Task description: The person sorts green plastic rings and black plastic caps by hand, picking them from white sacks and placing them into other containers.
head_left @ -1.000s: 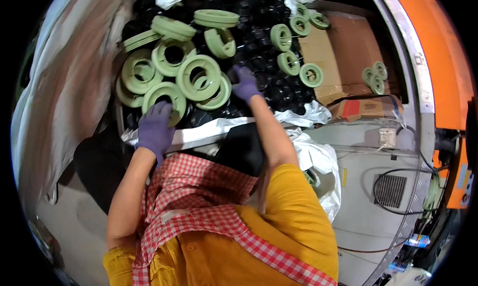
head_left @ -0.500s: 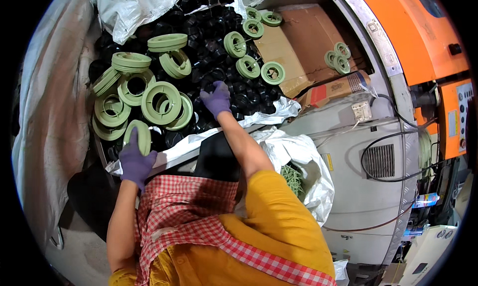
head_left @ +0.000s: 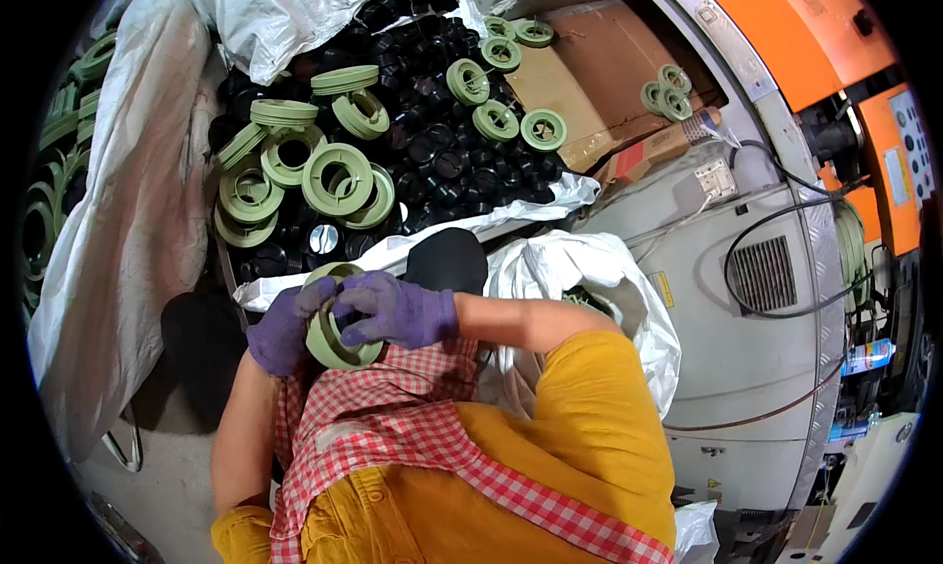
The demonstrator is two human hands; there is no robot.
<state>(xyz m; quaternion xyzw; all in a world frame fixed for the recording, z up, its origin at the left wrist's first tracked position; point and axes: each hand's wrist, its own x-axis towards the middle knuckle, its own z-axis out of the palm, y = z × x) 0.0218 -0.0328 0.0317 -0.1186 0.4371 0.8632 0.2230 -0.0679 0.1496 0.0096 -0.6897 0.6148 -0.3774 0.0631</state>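
Observation:
In front of my apron I hold a light green plastic ring (head_left: pixel 339 355), tilted so its opening partly shows. My left hand (head_left: pixel 280 331), in a purple glove, is closed on the ring's left side. My right hand (head_left: pixel 401 310), gloved alike, lies over the upper right side with fingers curled at the opening; what the fingertips touch inside is hidden. Just beyond my knees, a loose pile of green rings (head_left: pixel 337 180) sits on a heap of black round plastic caps (head_left: pixel 442 161).
White woven sheeting (head_left: pixel 560 198) edges the heap. More green rings lie on and beside a cardboard box (head_left: pixel 619 68). An open white sack (head_left: pixel 643 313) stands at my right, against a grey machine housing (head_left: pixel 722 353) with a hanging cable. Further green rings (head_left: pixel 44 220) show far left.
My left hand has brought the green ring from the pile's near edge toward my apron. My right hand has left the black caps and come onto that ring. The view has shifted slightly.

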